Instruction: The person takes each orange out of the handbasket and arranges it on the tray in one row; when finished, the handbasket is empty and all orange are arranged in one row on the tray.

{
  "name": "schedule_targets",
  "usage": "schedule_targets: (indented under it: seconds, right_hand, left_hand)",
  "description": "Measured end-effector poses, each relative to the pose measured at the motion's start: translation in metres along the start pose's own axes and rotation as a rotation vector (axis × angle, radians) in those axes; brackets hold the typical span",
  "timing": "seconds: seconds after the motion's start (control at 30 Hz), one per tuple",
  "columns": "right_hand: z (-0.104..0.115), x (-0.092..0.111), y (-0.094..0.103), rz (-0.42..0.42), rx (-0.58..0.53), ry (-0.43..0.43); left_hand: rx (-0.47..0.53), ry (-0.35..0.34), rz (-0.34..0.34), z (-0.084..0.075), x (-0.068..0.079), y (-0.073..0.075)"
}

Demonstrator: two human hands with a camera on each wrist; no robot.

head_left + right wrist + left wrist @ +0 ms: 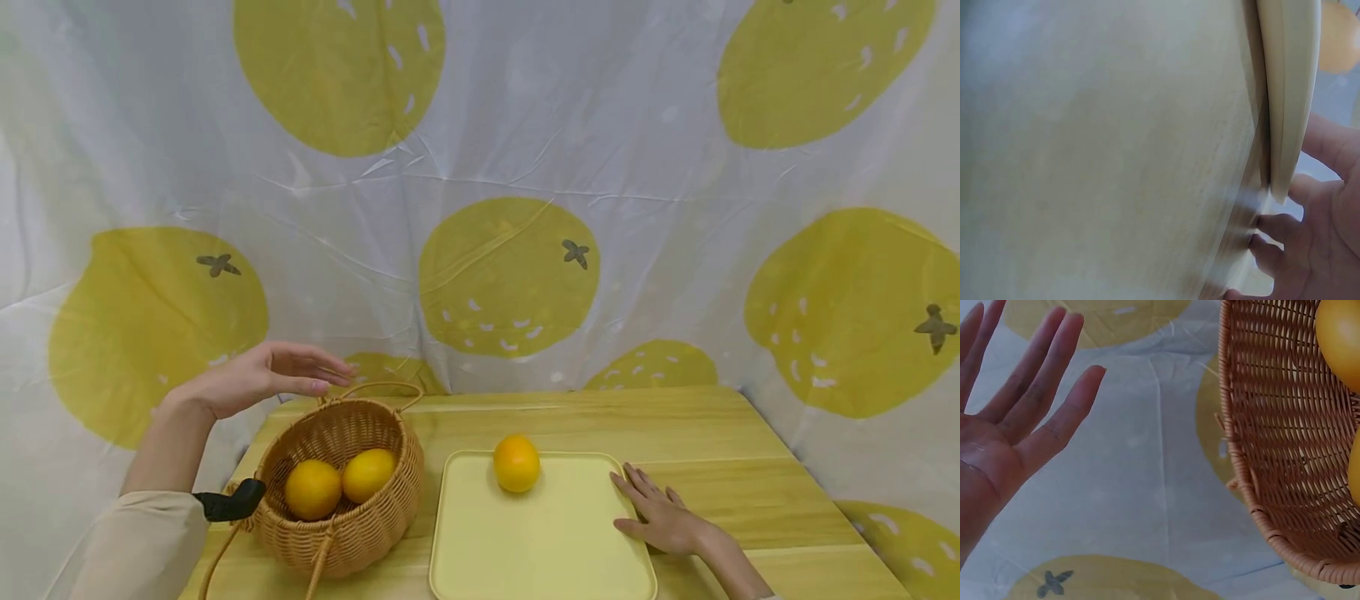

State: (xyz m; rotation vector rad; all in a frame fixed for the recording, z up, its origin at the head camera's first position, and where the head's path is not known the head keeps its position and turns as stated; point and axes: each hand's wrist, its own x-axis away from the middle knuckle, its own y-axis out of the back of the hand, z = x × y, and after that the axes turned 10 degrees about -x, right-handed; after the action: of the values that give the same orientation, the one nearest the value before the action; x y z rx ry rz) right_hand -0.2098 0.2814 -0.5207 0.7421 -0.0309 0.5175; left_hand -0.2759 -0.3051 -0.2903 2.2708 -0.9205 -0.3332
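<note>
On my worktop [697, 437], the tray [547, 550] sits beside the basket [393, 508]. My right hand [663, 518] spreads against its rim; my left hand [258, 377] floats by the basket, fingers loosely extended, holding nothing. Light, level pressure should stop the orange [516, 463] on the tray's far edge rolling.

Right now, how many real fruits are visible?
3: left fruit and right fruit in the basket, third fruit on the tray near its far edge. More may hide in the basket.

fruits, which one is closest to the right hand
The fruit on the tray, near its far edge; the right hand is at that tray's right edge. The other two lie inside the basket, farther left.
</note>
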Motion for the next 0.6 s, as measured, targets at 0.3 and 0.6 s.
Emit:
schedule_targets:
  seconds: [0.3, 0.6]
  right_hand:
    - [-0.001, 0.0, -0.001, -0.003, -0.006, 0.007]
    - [0.0, 0.0, -0.001, -0.009, -0.003, 0.008]
  left_hand:
    - [0.18, -0.058, 0.174, 0.06, -0.026, -0.002]
    - [0.253, 0.149, 0.34, 0.094, -0.044, -0.027]
